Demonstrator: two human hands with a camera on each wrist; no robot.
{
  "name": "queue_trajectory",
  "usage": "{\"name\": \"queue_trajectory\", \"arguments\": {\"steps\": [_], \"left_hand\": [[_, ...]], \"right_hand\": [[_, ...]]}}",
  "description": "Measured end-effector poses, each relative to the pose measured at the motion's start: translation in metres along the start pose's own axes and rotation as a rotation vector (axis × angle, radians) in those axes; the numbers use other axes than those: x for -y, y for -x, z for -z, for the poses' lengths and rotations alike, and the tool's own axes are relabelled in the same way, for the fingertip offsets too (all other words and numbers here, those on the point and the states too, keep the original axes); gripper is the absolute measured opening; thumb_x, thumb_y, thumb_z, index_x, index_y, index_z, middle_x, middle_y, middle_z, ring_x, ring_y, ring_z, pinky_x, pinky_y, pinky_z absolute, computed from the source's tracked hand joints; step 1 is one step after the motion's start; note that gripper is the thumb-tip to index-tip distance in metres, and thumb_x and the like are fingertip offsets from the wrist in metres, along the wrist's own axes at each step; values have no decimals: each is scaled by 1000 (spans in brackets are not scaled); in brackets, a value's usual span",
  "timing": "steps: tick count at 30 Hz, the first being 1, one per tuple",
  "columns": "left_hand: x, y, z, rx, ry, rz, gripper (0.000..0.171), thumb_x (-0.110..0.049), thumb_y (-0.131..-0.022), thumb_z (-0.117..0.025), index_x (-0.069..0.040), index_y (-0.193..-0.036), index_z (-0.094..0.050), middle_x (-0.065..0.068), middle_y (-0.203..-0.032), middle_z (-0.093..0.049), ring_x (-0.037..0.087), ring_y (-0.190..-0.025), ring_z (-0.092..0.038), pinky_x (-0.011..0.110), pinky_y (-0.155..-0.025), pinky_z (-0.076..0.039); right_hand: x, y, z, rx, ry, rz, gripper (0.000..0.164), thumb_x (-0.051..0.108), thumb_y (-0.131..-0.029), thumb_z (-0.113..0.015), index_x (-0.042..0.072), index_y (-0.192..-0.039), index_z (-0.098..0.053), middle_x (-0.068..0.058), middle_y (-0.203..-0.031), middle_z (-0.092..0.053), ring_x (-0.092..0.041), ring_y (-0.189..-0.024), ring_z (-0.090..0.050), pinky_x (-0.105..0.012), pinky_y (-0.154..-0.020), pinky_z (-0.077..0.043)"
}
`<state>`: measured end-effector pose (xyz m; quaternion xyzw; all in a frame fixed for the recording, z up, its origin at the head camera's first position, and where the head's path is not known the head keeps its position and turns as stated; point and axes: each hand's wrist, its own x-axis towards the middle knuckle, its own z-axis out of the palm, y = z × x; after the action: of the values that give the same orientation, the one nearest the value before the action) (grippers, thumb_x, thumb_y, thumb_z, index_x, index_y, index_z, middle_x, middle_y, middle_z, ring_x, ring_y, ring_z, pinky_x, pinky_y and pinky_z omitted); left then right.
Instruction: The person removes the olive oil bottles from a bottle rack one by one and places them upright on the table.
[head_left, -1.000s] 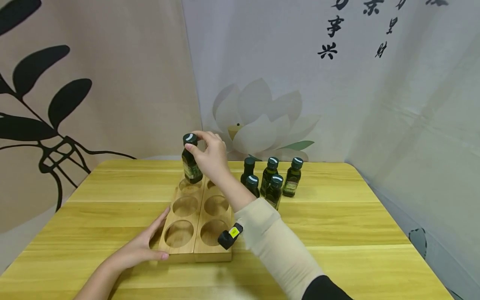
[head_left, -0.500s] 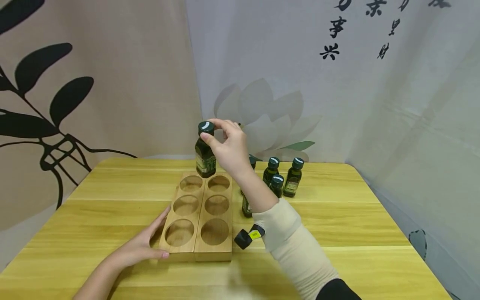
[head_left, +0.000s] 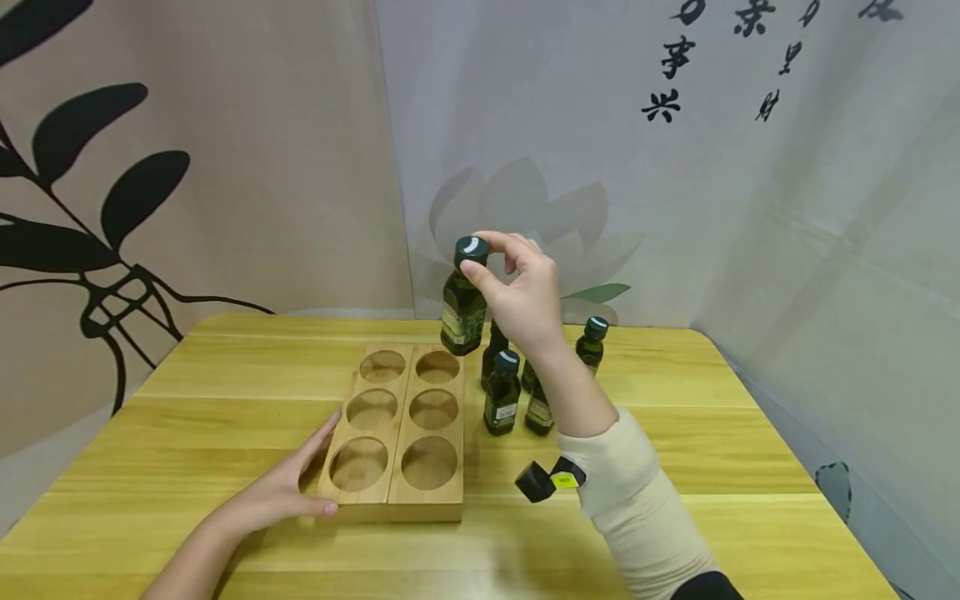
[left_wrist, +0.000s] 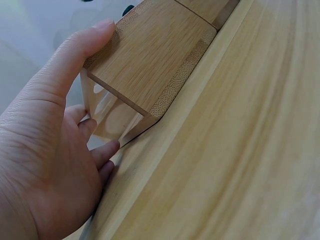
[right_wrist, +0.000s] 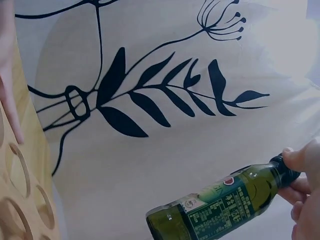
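My right hand (head_left: 525,292) pinches a small dark green bottle (head_left: 462,317) by its cap, between thumb and fingers. The bottle hangs slightly tilted above the table, just past the far right corner of a wooden holder (head_left: 390,467). Green glass and a printed label show on this bottle (right_wrist: 215,205) in the right wrist view. My left hand (head_left: 273,496) grips the holder's near left corner, thumb at the front end and fingers along the left side. Round wells in two rows fill the holder's top; no bottle sits in them.
Several similar bottles stand right of the holder, among them a near one (head_left: 502,396) and a far right one (head_left: 592,342). My right forearm partly hides others. A wooden table (head_left: 712,450) lies beneath, with a printed curtain (head_left: 300,167) behind it.
My right hand has lifted the bottle from over the holder's far left well and carried it rightward past the far right well. My left hand and the holder have stayed put.
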<state>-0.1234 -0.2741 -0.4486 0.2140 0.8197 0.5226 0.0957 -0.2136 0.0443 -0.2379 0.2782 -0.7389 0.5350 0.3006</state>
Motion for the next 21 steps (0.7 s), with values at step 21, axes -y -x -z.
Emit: {"name": "queue_trajectory", "arguments": {"steps": [21], "left_hand": [[5,0,1,8,30,14,111,-10,-78,-77,-25,-155,1,32,-153,4,60,-133,0,82,-88,-4]], "right_hand": [[-15,5,83,-161,130,2,23,1,-81,-75,-3,-103,-71,-3,-76,-48,-16,-73,-35,-28,-63,-21]]}}
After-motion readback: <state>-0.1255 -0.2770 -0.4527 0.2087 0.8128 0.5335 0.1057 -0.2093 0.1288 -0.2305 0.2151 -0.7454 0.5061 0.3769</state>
